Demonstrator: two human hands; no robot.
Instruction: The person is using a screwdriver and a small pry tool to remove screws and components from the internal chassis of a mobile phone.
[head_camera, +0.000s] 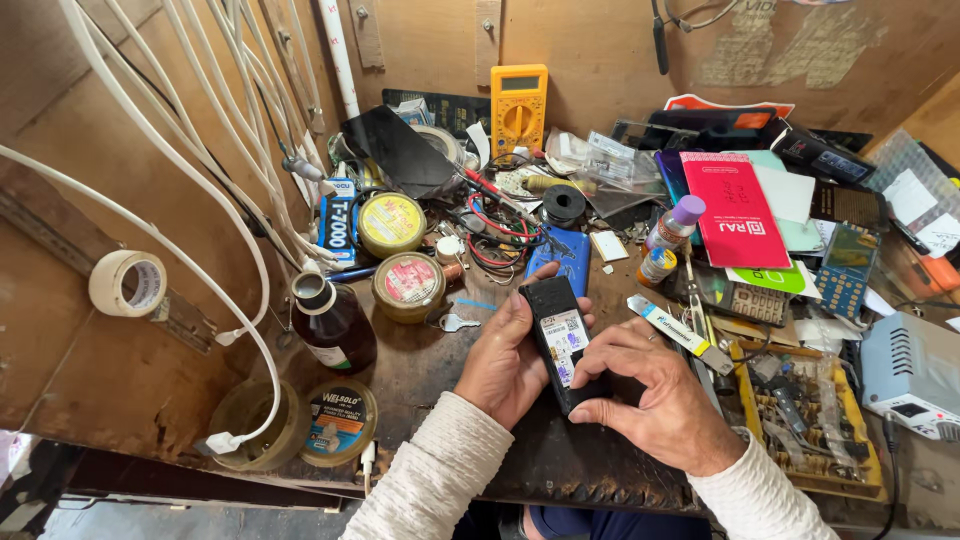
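Two bare hands show at the lower middle of the frame, the left hand (505, 365) and the right hand (662, 400). Both arms wear long cream sleeves of a ribbed, waffle-like knit, the left sleeve (430, 480) running in from the bottom edge, the right sleeve (760, 495) from the lower right. The cuffs end at the wrists. Between the sleeves, a strip of dark blue clothing (590, 523) shows at the bottom edge.

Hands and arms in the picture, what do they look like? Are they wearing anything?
Both arms wear long cream-white knitted sleeves with a ribbed, textured weave, reaching down to the wrists. The left hand and right hand are bare, with no gloves. No watch or bracelet shows. Whether the right hand wears a ring is too small to tell.
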